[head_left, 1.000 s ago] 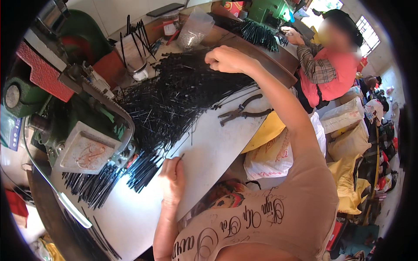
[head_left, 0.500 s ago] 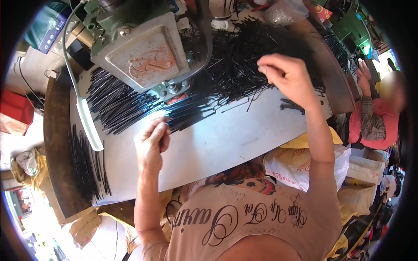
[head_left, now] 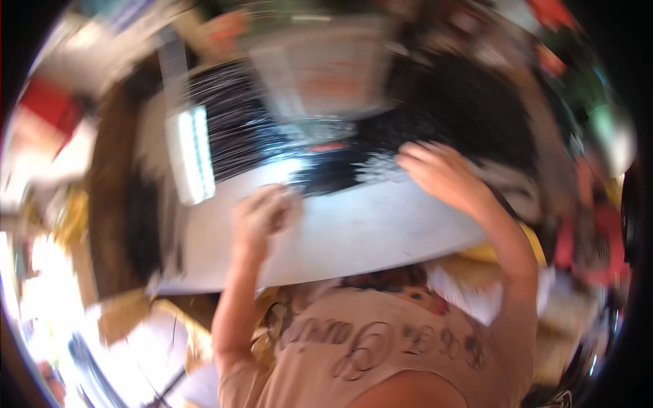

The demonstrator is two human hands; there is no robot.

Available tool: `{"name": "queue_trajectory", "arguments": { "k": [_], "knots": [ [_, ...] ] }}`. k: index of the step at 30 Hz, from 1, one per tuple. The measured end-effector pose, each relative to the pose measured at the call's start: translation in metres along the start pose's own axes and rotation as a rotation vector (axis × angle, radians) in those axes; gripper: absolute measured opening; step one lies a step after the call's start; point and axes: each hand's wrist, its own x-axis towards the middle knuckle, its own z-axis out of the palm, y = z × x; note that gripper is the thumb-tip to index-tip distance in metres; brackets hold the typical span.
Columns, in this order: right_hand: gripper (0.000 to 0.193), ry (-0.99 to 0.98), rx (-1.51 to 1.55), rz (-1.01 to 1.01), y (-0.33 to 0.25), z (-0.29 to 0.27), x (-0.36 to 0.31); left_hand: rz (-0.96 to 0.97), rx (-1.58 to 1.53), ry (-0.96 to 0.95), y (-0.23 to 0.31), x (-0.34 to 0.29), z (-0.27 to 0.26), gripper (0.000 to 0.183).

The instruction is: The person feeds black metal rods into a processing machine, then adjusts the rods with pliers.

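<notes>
The view is smeared by motion. My left hand [head_left: 260, 216] is over the pale tabletop [head_left: 347, 234], its fingers curled in toward the thumb; whatever they hold is too blurred to make out. Just beyond it, thin black rods [head_left: 333, 170] lie under a green and grey machine head [head_left: 323, 71]. To the right, my right hand [head_left: 439, 173] reaches across the near edge of a dark heap of black pieces [head_left: 469, 95]. Its fingers point left, and blur hides whether they grip anything.
A lit white lamp [head_left: 195, 155] hangs over the left of the table, beside more black rods [head_left: 218, 122]. The table has a brown raised edge [head_left: 115, 177] at left. Someone in red [head_left: 595, 248] is at the far right. A yellow bag [head_left: 532, 243] lies by my right forearm.
The whole view has swung, so the machine appears farther right and higher. My right hand has come down and closer to my left hand, onto the near edge of the heap. My left hand stays near the rods.
</notes>
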Motion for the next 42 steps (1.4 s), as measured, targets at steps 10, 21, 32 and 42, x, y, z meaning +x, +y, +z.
{"name": "queue_trajectory", "arguments": {
  "k": [10,21,32,42],
  "knots": [
    [0.015,-0.17,-0.162,0.002,0.004,0.018,-0.006,0.179,-0.098,-0.254,-0.015,0.032,0.046,0.015],
    [0.009,0.056,-0.072,-0.056,0.031,0.021,-0.008,0.238,-0.077,-0.269,-0.002,0.033,0.053,0.013],
    [0.029,0.214,-0.026,-0.106,-0.017,0.01,0.029,0.352,0.047,-0.178,0.002,0.038,0.071,0.02],
    [0.01,0.189,0.242,-0.078,-0.056,0.001,0.046,0.483,0.207,-0.278,-0.001,0.049,0.08,0.013]
  ]
}}
